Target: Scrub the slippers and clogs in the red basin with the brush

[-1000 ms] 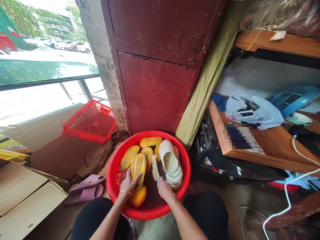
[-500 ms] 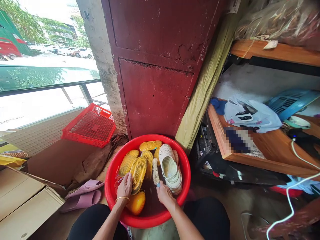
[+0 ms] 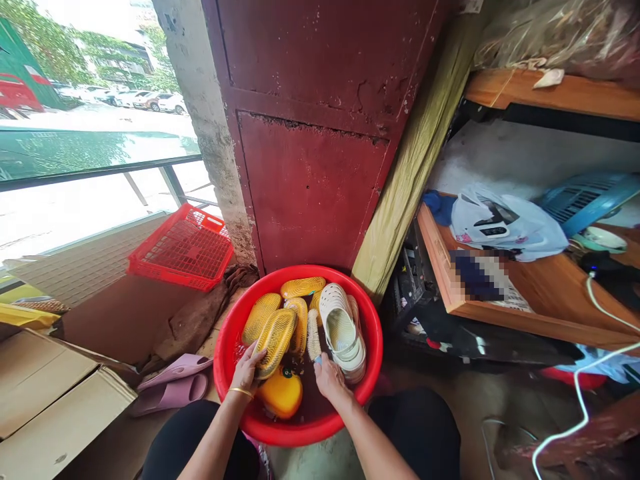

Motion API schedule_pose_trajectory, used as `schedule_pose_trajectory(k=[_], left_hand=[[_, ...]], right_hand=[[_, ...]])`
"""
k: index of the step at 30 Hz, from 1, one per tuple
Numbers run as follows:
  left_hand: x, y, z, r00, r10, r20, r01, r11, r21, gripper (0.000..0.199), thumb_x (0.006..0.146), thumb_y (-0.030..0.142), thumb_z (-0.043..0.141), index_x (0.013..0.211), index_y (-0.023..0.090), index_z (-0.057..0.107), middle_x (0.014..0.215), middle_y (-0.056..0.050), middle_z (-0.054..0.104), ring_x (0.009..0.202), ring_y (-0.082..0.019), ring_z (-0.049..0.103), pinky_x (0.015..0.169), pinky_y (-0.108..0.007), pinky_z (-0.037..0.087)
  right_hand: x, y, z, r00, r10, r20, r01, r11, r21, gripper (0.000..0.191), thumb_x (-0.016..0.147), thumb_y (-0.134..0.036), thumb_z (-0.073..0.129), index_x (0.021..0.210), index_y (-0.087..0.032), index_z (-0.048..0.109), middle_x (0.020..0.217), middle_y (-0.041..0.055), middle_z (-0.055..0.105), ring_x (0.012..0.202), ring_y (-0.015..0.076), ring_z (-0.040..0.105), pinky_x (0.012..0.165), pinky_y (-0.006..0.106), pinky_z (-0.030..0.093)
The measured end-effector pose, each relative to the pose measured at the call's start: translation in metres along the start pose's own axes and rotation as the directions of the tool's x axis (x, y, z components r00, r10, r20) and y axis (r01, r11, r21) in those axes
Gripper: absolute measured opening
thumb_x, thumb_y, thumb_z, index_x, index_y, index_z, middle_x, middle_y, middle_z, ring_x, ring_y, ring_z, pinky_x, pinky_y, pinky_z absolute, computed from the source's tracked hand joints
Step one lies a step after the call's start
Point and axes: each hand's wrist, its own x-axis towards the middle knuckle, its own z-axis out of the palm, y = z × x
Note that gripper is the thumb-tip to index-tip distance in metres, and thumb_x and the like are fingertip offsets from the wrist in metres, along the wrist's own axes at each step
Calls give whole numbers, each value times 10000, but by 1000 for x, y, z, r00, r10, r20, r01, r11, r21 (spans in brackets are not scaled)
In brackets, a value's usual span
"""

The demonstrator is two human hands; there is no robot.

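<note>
A yellow slipper [image 3: 277,339], its ridged sole facing up, is gripped at its left edge by my left hand [image 3: 245,367]. My right hand [image 3: 329,377] is closed around the blue handle of a scrubbing brush [image 3: 313,337], whose pale bristles lie just left of a white clog [image 3: 341,323]. Both hands are over a red basin [image 3: 223,393] with dark water in the bottom. More yellow slippers [image 3: 303,287] lie sole up along the basin's far and left sides. Nearest me sits a rounded yellow piece of footwear [image 3: 283,393] with a dark spot on top.
Purple slides [image 3: 173,395] and an opened cardboard box [image 3: 60,400] lie left of the basin. Behind them is a red plastic crate [image 3: 183,250]. A maroon door [image 3: 315,193] stands beyond the basin. To the right, a wooden tray-like shelf [image 3: 500,315] holds a white bag [image 3: 505,223].
The slipper in my left hand has tilted, its top end swinging right and its near end left. The rounded yellow piece below shows more. My right hand still holds the brush.
</note>
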Motion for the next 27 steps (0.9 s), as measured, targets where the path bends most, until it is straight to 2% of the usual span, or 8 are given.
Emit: schedule_pose_trajectory(k=[3,5,10,16,18,22,25,27], left_hand=[[-2,3,4,999,-19,-39,16,997,-72,517,896,269,634,1408,202,598,1134,-91,791,857,-211,777,738,-327,626],[-4,6,5,999,-32,-37,29,996,-81,500,966,421,548,1402,184,608,1092,-109,800,888,-240,779,764,-368,632],[-15,17,7,987,-57,147,69,995,-77,875,950,758,160,1450,173,575,1061,-145,802,962,-316,772,786,-471,631],[-24,23,14,958,-63,279,78,996,-42,956,917,798,133,1460,138,563,1142,-180,781,1078,-350,740,899,-517,593],[-23,23,15,953,-68,296,93,993,-69,979,911,805,118,1462,124,555,1169,-189,772,1113,-355,728,930,-526,582],[-20,23,11,964,-57,259,94,987,-133,1103,842,884,46,1441,123,574,1230,-201,751,1185,-358,700,984,-522,567],[-22,24,9,941,-69,331,152,960,-235,1114,815,926,115,1421,124,595,1305,-211,720,1280,-372,645,1071,-540,515],[-23,23,9,912,-84,401,208,938,-276,997,837,897,292,1375,130,631,1332,-207,709,1327,-380,610,1116,-557,475]], right_hand=[[-3,-8,-10,999,-37,-27,37,999,-2,354,1086,-257,370,1296,-125,623,1119,181,742,1058,252,713,895,301,506],[-11,-16,-13,991,-128,-33,128,992,1,307,1086,-309,401,1203,-173,650,1049,134,756,978,233,725,840,272,506],[-36,-45,-6,922,-386,40,387,921,-38,242,1043,-363,492,1168,-228,649,1070,95,760,920,232,727,757,274,512],[-6,-68,-28,986,-163,28,165,980,-113,304,1085,-368,425,1145,-183,657,1000,140,767,887,248,740,756,319,532],[-3,-71,-31,985,-171,27,173,976,-131,325,1090,-380,409,1151,-180,657,1003,142,766,893,252,741,755,322,538],[-20,-71,-16,933,-352,72,359,922,-143,317,1067,-413,447,1183,-213,662,1044,122,765,880,260,741,742,331,552],[-16,-66,-13,963,-265,39,267,945,-190,315,1070,-387,450,1182,-192,671,1015,133,769,876,264,746,736,333,559],[0,-60,-19,983,-183,-7,178,961,-213,315,1084,-356,430,1155,-179,680,979,132,772,869,252,749,741,320,562]])
